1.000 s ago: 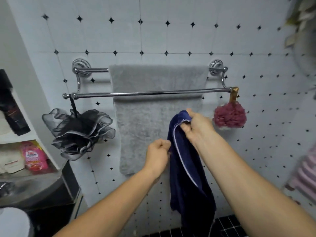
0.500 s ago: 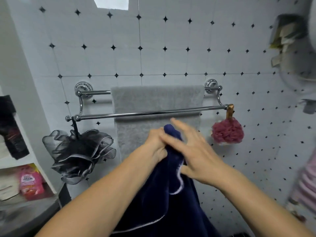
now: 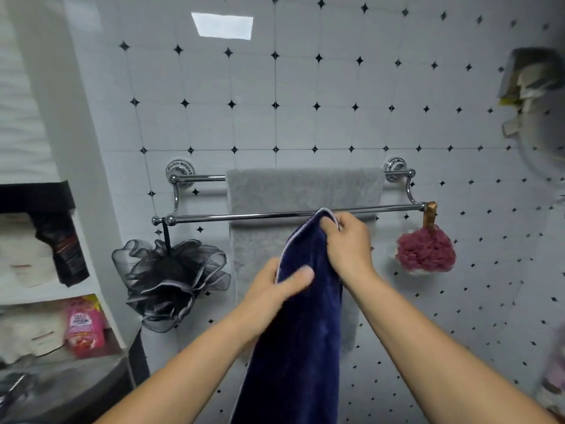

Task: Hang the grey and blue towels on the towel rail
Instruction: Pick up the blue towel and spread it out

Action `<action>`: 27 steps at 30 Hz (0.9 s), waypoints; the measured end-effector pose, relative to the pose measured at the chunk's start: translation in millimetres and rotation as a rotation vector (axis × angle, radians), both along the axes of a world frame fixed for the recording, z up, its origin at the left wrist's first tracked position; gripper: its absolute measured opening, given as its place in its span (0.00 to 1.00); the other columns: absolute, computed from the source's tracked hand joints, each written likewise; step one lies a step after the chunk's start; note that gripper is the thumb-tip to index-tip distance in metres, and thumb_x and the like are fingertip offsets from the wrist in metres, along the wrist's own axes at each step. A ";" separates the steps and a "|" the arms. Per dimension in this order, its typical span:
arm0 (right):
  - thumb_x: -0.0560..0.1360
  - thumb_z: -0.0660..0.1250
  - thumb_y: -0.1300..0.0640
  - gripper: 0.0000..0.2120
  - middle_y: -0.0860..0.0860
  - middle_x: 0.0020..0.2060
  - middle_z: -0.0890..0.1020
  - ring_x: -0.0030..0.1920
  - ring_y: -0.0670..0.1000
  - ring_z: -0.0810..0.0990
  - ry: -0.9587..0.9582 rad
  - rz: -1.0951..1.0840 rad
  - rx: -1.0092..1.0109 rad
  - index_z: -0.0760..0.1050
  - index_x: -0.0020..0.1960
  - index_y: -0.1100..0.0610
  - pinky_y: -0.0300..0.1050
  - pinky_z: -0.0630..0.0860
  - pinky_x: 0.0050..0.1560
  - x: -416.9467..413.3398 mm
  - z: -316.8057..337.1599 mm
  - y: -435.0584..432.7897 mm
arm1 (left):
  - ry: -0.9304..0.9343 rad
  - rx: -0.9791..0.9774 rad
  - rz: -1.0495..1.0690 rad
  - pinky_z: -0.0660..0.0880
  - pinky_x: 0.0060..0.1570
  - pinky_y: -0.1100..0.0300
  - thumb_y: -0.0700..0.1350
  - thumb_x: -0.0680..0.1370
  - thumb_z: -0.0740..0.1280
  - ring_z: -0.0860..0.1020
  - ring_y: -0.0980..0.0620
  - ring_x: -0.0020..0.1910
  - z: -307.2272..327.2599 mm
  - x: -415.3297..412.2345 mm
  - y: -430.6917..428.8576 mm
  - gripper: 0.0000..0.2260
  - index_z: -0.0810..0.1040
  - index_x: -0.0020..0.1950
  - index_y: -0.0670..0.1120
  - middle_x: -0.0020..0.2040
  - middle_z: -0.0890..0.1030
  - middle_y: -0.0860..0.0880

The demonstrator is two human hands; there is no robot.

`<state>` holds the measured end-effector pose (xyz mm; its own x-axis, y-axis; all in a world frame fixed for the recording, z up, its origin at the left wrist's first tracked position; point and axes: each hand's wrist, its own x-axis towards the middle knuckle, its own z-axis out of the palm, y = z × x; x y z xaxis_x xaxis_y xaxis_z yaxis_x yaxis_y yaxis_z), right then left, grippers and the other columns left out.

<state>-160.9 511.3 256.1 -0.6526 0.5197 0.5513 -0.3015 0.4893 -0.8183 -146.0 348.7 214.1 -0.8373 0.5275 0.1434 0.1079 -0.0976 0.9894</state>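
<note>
The grey towel (image 3: 302,191) hangs over the back bar of the chrome double towel rail (image 3: 214,216) on the tiled wall. I hold the dark blue towel (image 3: 299,332), which has a pale edge, in front of the grey one. My right hand (image 3: 348,246) grips its top corner right at the front bar. My left hand (image 3: 272,292) pinches its left edge lower down. The rest of the blue towel hangs down between my forearms and runs out of the frame at the bottom.
A black mesh bath sponge (image 3: 171,280) hangs from the front bar's left end, a red one (image 3: 425,249) from its right end. White shelves (image 3: 46,295) with packets stand at the left, above a dark counter (image 3: 61,390). Blurred items sit at the right edge.
My right hand has closed on the blue towel's top corner and lifted it up to the front bar. My left hand has slid lower along the towel's edge. The view tilted upward.
</note>
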 end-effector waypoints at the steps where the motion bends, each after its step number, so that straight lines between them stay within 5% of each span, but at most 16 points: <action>1: 0.75 0.64 0.56 0.16 0.45 0.26 0.69 0.28 0.45 0.66 -0.010 0.010 -0.028 0.65 0.31 0.53 0.38 0.62 0.28 -2.6 0.8 -4.1 | 0.102 -0.110 0.072 0.79 0.54 0.58 0.49 0.72 0.74 0.83 0.51 0.54 -19.6 3.9 -3.7 0.17 0.78 0.59 0.48 0.55 0.85 0.49; 3: 0.76 0.63 0.55 0.16 0.44 0.26 0.68 0.25 0.42 0.64 -0.002 0.047 -0.060 0.65 0.31 0.52 0.38 0.62 0.27 -3.6 7.8 -10.0 | 0.045 -0.139 0.239 0.80 0.54 0.55 0.40 0.74 0.73 0.84 0.49 0.51 -57.6 8.1 -10.2 0.10 0.80 0.54 0.46 0.52 0.86 0.47; 6: 0.76 0.65 0.56 0.09 0.43 0.30 0.77 0.29 0.38 0.72 0.044 0.073 -0.023 0.72 0.37 0.50 0.34 0.69 0.31 7.2 23.5 -3.6 | -0.191 -0.062 0.283 0.80 0.54 0.45 0.39 0.79 0.68 0.85 0.42 0.49 -88.2 6.7 -27.1 0.06 0.83 0.52 0.40 0.50 0.86 0.39; 8: 0.76 0.67 0.61 0.06 0.44 0.34 0.83 0.34 0.42 0.79 0.022 0.313 -0.064 0.77 0.45 0.50 0.35 0.74 0.37 19.6 25.4 10.7 | -0.211 0.000 0.344 0.80 0.50 0.43 0.38 0.78 0.68 0.83 0.39 0.44 -84.6 -3.6 -38.6 0.06 0.82 0.47 0.36 0.47 0.85 0.36; 11: 0.74 0.68 0.67 0.23 0.63 0.41 0.80 0.43 0.55 0.75 -0.252 0.750 -0.014 0.73 0.65 0.49 0.50 0.72 0.47 36.7 10.3 26.1 | -0.026 0.026 0.400 0.73 0.43 0.53 0.33 0.76 0.68 0.76 0.47 0.41 -43.7 -19.9 -38.2 0.05 0.80 0.40 0.35 0.39 0.81 0.41; 13: 0.73 0.70 0.67 0.32 0.66 0.45 0.81 0.45 0.54 0.75 -0.464 0.885 0.123 0.66 0.72 0.49 0.50 0.74 0.53 42.2 -5.0 18.2 | 0.135 -0.043 0.308 0.71 0.39 0.60 0.33 0.75 0.68 0.75 0.53 0.35 -9.1 -21.5 -24.5 0.06 0.82 0.38 0.38 0.34 0.80 0.47; 15: 0.73 0.70 0.68 0.24 0.62 0.48 0.83 0.46 0.50 0.78 -0.456 0.858 0.210 0.73 0.67 0.56 0.46 0.76 0.53 41.6 -15.5 5.2 | 0.216 -0.072 0.202 0.71 0.31 0.66 0.33 0.74 0.69 0.74 0.60 0.28 10.3 -19.1 -6.9 0.10 0.82 0.35 0.44 0.29 0.80 0.54; 17: 0.74 0.70 0.65 0.06 0.58 0.41 0.82 0.41 0.47 0.75 -0.335 0.646 0.220 0.80 0.50 0.64 0.48 0.74 0.45 39.6 -13.1 2.8 | 0.166 0.050 0.218 0.72 0.30 0.68 0.34 0.74 0.70 0.76 0.60 0.29 13.1 -15.8 1.8 0.06 0.82 0.39 0.44 0.30 0.82 0.53; 20: 0.76 0.68 0.60 0.13 0.55 0.32 0.74 0.34 0.49 0.69 -0.231 0.527 0.049 0.76 0.39 0.69 0.45 0.66 0.36 40.7 -4.6 16.8 | -0.003 0.222 0.201 0.78 0.38 0.63 0.36 0.75 0.70 0.81 0.54 0.35 -13.2 -13.5 -4.4 0.02 0.79 0.47 0.42 0.38 0.85 0.48; 24: 0.75 0.68 0.57 0.12 0.54 0.29 0.80 0.30 0.49 0.75 -0.144 0.603 -0.207 0.76 0.37 0.64 0.40 0.71 0.33 45.7 3.7 19.8 | 0.003 -0.057 -0.023 0.80 0.54 0.55 0.34 0.67 0.76 0.83 0.48 0.50 -78.7 -1.9 -13.0 0.19 0.78 0.57 0.40 0.52 0.86 0.44; 27: 0.76 0.68 0.57 0.10 0.53 0.32 0.83 0.33 0.50 0.80 -0.074 0.690 -0.440 0.81 0.38 0.60 0.42 0.78 0.36 45.6 11.6 20.6 | -0.025 -0.257 0.042 0.79 0.56 0.58 0.32 0.69 0.75 0.82 0.48 0.54 -123.2 -4.1 -14.7 0.20 0.79 0.59 0.40 0.56 0.83 0.44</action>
